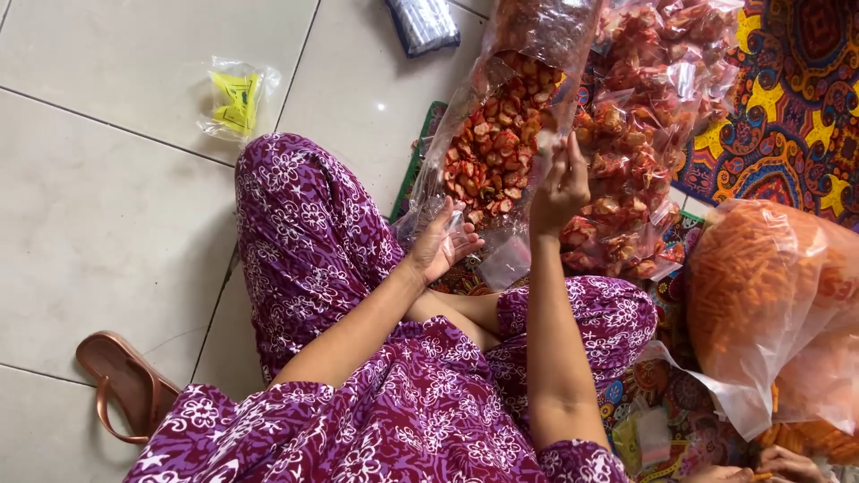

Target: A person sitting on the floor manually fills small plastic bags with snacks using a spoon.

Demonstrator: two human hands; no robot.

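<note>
I sit cross-legged in purple flowered clothes. My left hand lies palm up under the lower end of a large clear bag of red snack pieces, its fingers on a small clear bag there. Raised higher, my right hand pinches the big bag's plastic edge. Behind that bag rises a heap of small filled snack packets.
A big clear bag of orange stick snacks lies at the right on a colourful patterned mat. A small bag with yellow pieces, a dark packet and a brown sandal rest on the tiles. Another person's hand shows bottom right.
</note>
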